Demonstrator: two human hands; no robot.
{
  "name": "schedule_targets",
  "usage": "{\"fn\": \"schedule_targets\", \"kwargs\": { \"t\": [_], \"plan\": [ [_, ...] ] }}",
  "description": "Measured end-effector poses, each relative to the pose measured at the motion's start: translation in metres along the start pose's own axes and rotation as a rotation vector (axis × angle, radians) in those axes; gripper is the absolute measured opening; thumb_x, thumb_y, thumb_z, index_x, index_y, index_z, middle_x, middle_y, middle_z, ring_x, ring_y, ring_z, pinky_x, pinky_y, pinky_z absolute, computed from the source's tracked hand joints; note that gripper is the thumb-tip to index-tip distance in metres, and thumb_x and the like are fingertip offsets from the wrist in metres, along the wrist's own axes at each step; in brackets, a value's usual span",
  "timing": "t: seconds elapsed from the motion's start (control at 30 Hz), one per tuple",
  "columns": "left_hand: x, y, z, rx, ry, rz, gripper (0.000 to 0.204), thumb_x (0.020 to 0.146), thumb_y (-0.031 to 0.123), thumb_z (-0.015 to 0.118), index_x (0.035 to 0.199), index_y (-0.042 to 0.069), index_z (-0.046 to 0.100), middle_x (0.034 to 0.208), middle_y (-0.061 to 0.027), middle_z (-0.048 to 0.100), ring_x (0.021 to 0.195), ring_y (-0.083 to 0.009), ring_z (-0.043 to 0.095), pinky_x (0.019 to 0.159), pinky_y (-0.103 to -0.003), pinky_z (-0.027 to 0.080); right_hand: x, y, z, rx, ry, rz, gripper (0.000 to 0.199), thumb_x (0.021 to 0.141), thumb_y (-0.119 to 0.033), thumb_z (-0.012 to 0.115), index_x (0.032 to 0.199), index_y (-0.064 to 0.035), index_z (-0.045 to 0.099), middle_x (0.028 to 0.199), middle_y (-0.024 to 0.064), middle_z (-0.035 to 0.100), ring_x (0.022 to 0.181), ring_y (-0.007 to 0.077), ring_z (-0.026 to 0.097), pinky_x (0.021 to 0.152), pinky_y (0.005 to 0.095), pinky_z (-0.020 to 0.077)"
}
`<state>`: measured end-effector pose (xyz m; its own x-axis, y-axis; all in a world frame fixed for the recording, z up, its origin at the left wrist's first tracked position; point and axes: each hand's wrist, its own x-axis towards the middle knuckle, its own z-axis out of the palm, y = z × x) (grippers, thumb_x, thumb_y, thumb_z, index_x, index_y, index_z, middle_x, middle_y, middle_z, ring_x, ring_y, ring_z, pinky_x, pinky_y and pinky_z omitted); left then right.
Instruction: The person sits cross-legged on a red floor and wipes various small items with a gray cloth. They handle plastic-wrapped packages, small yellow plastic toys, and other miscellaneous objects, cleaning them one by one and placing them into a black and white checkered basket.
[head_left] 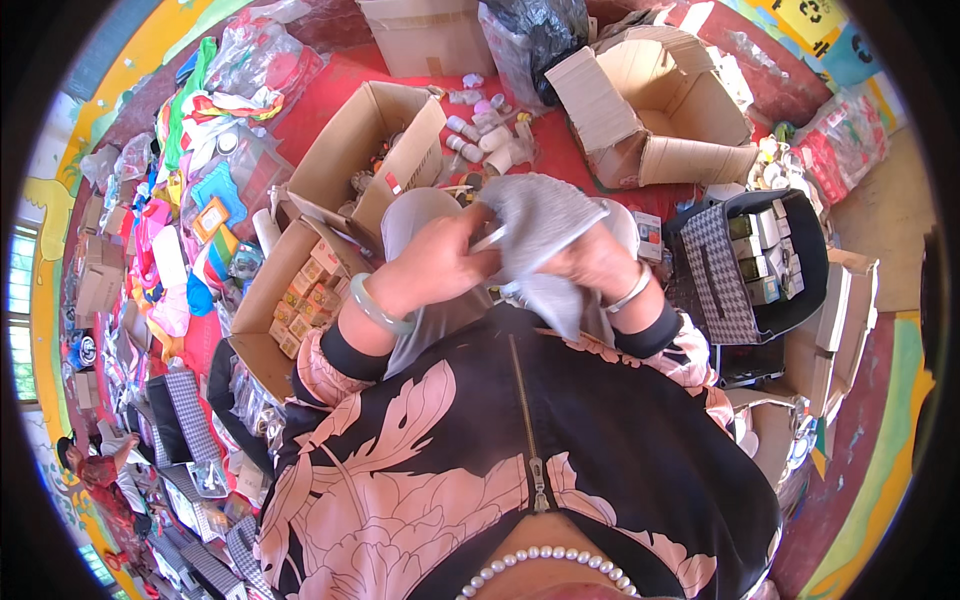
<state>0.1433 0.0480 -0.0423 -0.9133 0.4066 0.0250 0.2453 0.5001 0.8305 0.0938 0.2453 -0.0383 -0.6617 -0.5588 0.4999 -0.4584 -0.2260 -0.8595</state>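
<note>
The left hand curls nearly closed on a white piece; the right hand grasps grey cloth; gentle pressure seems best.

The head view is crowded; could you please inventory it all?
Soft cloth: one, grey, between hands
Slim item: one, white, left fingers
Open cardboard boxes: several, brown, both sides
Small square cartons: many, orange, left box
Houndstooth fabric case: one, black-and-white, right
Small boxes: several, white, inside case
Cylindrical containers: several, white, ahead
Plastic bag: one, black, top
Mixed goods: many, multicoloured, left
Floor: one, partly red, beneath
Distant person: one, red clothing, lower left
Left hand: one, bangled, cloth's left
Right hand: one, bangled, cloth's right
</note>
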Motion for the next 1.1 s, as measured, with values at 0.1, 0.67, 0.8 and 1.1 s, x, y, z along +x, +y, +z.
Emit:
{"fn": "schedule_targets", "kwargs": {
  "t": [0.1, 0.67, 0.8, 1.1],
  "plan": [
    [0.001, 0.002, 0.003, 0.009, 0.012, 0.07, 0.044, 0.079, 0.026, 0.061, 0.111, -0.002, 0.048, 0.082, -0.0173, 0.061, 0.073, -0.0308, 0.061, 0.068, -0.035, 0.046, -0.001, -0.004, 0.016, -0.632, 0.049, -0.147, 0.025, 0.07, -0.02, 0.068, 0.09, -0.0067, 0.061, 0.083, 0.0115, 0.06, 0.077, 0.0306, 0.058, 0.069, 0.0384, 0.0461],
    [0.001, 0.002, 0.048, -0.921, 0.157, 0.032, 0.032, 0.085, 0.007, 0.056, 0.116, -0.002, 0.05, 0.101, -0.0043, 0.059, 0.09, -0.0113, 0.056, 0.077, -0.027, 0.049, -0.018, 0.026, -0.008, -0.167, 0.743, 0.078, 0.015, 0.089, -0.011, 0.054, 0.09, 0.0018, 0.06, 0.075, 0.002, 0.058, 0.07, 0.0089, 0.052, 0.063, 0.0227, 0.042],
    [-0.005, -0.01, 0.048, -0.77, 0.198, 0.028, 0.029, 0.087, 0.006, 0.052, 0.116, 0.001, 0.051, 0.103, -0.0075, 0.059, 0.089, -0.0145, 0.058, 0.076, -0.03, 0.05, -0.009, 0.013, -0.038, -0.064, 0.986, 0.137, 0.02, 0.093, -0.019, 0.048, 0.09, -0.0019, 0.058, 0.079, 0.0008, 0.058, 0.066, 0.0087, 0.052, 0.058, 0.0197, 0.0423],
    [-0.003, 0.016, -0.012, 0.791, 0.488, 0.496, 0.048, 0.067, 0.004, 0.058, 0.115, 0.008, 0.056, 0.112, -0.0125, 0.054, 0.089, -0.0277, 0.056, 0.081, -0.037, 0.044, -0.004, 0.006, -0.062, 0.787, 0.307, 0.229, 0.026, 0.081, -0.024, 0.058, 0.096, -0.0035, 0.053, 0.094, 0.0104, 0.054, 0.081, 0.025, 0.052, 0.068, 0.0341, 0.0422]
  ]
}}
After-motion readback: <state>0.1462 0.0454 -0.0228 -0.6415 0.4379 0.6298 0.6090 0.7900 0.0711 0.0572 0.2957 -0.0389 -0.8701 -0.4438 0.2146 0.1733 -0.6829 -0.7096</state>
